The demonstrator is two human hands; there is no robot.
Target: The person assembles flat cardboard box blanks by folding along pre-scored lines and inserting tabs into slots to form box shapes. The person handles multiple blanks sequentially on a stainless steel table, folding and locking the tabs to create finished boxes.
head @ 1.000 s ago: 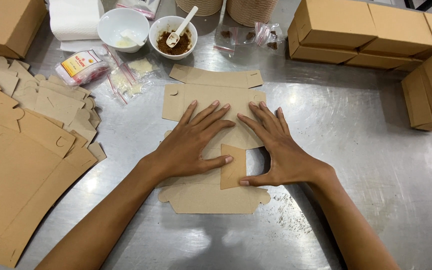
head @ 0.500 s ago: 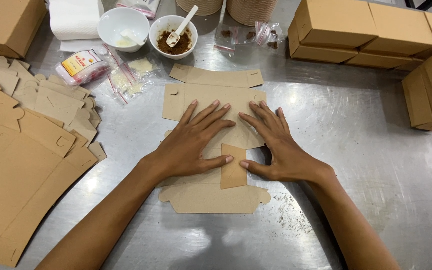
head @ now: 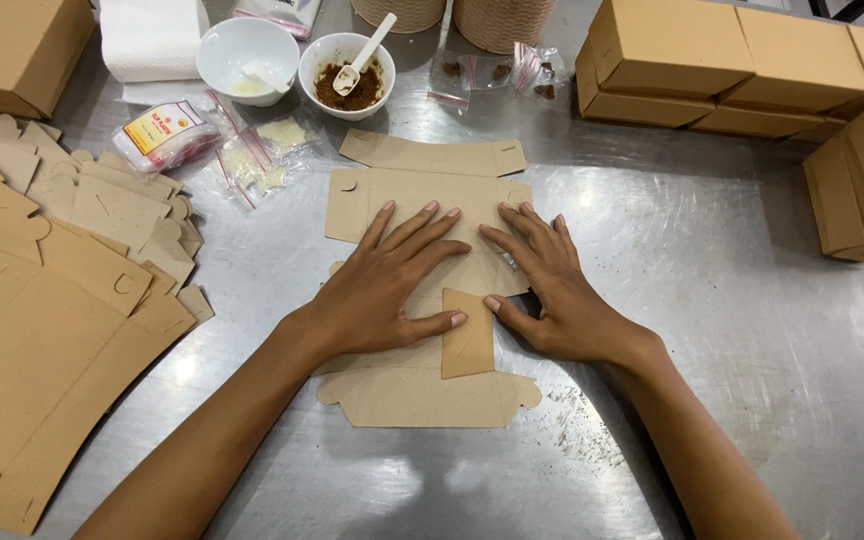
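Both hands lie open: left hand (head: 377,290) and right hand (head: 552,290) press flat on the brown die-cut cardboard box blank (head: 422,190) mid steel table (head: 712,330). Beyond stand a white bowl of brown powder (head: 355,75), folded cardboard boxes (head: 712,65), and stacked flat blanks (head: 42,300) leftward.

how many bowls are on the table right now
2. A white bowl holding something pale sits at the top left beside a paper towel roll. A second white bowl, with brown powder and a white spoon, stands just right of it.
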